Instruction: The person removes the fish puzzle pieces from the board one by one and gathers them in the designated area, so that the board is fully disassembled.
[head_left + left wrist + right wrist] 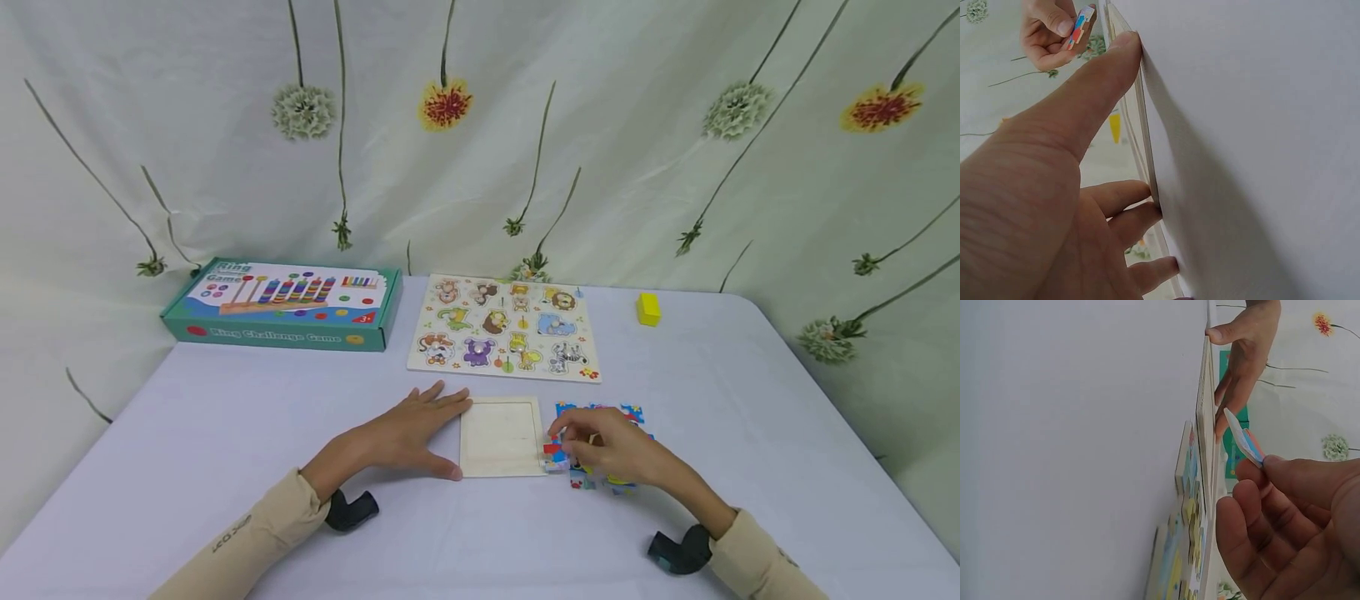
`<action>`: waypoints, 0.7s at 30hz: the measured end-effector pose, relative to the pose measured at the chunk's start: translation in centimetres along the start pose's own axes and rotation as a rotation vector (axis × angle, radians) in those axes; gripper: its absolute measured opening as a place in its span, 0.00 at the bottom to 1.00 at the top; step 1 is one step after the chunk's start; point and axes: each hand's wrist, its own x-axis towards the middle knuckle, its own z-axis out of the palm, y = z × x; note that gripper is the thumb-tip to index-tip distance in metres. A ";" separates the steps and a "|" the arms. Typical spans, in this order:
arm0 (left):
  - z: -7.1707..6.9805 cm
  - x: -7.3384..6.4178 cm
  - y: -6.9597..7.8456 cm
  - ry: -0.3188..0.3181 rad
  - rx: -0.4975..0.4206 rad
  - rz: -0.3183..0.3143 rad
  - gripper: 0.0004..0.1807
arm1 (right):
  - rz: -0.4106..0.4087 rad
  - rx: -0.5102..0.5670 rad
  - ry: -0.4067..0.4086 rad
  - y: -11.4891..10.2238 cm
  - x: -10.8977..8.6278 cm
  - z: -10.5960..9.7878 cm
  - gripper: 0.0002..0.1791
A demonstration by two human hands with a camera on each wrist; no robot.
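A square wooden puzzle tray [500, 437] with a raised rim lies flat on the table. My left hand [408, 429] is spread along its left side, with the thumb and fingertips touching the edge. By the tray's right edge, my right hand [611, 442] pinches a jigsaw puzzle piece [554, 454] coloured red, blue and white between thumb and fingers. In the right wrist view this puzzle piece [1245, 439] is tilted and raised off the table. Several loose puzzle pieces [583, 482] lie beneath and around the right hand, which partly hides them.
Behind the tray lies an animal peg puzzle board [502, 327]. A green Ring Challenge Game box [281, 304] is at the back left, and a yellow block [648, 309] at the back right. A flower-printed curtain [480, 142] hangs behind the white table [450, 542].
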 end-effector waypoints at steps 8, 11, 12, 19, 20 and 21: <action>0.0 0.0 0.0 -0.002 0.003 -0.013 0.54 | 0.012 0.034 0.013 0.6 -1.1 -0.6 0.07; 0.1 0.0 0.0 -0.002 0.003 -0.014 0.54 | 0.029 0.027 0.016 0.7 -1.4 -0.8 0.07; 0.1 0.0 0.0 -0.001 0.004 -0.014 0.54 | 0.035 0.019 0.020 0.7 -1.6 -0.8 0.08; 0.0 0.0 -0.1 0.001 0.002 -0.006 0.54 | 0.046 0.019 0.037 1.0 -2.4 -1.2 0.07; 0.0 0.0 -0.1 0.001 0.001 -0.005 0.54 | 0.047 0.024 0.039 1.1 -2.5 -1.3 0.07; 0.0 -0.1 -0.1 0.000 0.001 -0.004 0.54 | 0.050 0.026 0.039 1.2 -2.6 -1.3 0.07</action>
